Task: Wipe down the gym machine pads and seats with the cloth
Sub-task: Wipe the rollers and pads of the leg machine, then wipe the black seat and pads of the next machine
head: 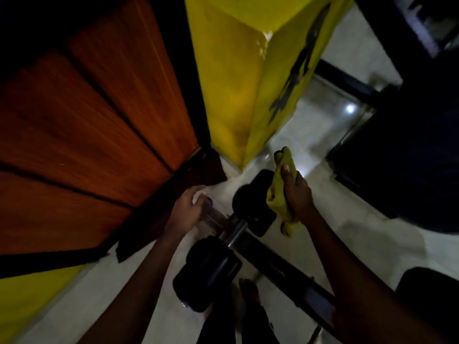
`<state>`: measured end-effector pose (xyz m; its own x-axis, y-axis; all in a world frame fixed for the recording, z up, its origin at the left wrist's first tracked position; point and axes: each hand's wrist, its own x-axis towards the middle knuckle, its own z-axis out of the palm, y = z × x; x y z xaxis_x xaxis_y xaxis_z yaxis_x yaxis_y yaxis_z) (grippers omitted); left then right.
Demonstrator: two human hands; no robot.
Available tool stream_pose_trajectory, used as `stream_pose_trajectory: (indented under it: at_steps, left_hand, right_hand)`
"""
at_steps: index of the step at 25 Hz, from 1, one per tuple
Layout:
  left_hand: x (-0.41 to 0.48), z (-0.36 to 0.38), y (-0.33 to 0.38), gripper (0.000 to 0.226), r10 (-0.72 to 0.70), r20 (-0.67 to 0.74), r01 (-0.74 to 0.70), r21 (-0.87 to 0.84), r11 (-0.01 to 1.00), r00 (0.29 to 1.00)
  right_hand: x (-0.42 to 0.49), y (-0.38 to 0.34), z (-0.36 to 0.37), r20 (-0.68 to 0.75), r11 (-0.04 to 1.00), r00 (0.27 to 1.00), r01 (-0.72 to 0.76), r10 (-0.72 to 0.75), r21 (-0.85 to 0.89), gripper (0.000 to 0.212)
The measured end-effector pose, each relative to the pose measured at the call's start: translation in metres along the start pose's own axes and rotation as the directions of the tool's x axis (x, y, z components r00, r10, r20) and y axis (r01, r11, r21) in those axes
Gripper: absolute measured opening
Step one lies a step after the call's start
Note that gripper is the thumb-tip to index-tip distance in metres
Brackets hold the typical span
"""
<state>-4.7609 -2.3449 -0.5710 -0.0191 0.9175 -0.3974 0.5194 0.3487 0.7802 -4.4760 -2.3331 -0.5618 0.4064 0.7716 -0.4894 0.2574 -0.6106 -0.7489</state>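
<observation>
Head: right hand (297, 192) grips crumpled yellow cloth (277, 202); left hand (185, 211) blurred, grip unclear.

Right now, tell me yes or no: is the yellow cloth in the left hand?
No, the yellow cloth is gripped in the right hand, beside the upper black roller pad; the left hand has no cloth.

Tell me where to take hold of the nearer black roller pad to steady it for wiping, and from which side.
Probably best: wrap the left hand around the rounded middle of the nearer roller pad, coming from its free outer end on the left. The steel crossbar occupies its inner end, and the right hand holds the yellow cloth.
</observation>
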Motion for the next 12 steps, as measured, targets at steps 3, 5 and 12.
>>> stream_pose_trajectory:
  at_steps: [3,5,12]
  left_hand:
    - [-0.026,-0.072,0.051,0.032,0.084,-0.135,-0.083,0.015,0.996,0.987]
    - [-0.047,-0.117,0.079,0.035,0.106,-0.216,-0.096,0.055,0.994,0.971]
    - [-0.12,-0.243,0.118,0.035,0.299,-0.375,-0.235,0.209,0.949,0.877]
  right_hand:
    - [-0.04,-0.091,-0.003,0.111,0.983,0.98,0.171,-0.163,-0.068,0.065]
    - [-0.073,-0.148,0.003,0.193,0.941,0.937,0.317,-0.292,-0.116,0.059]
    - [-0.165,-0.302,0.037,0.35,0.793,0.776,0.595,-0.524,-0.133,0.065]
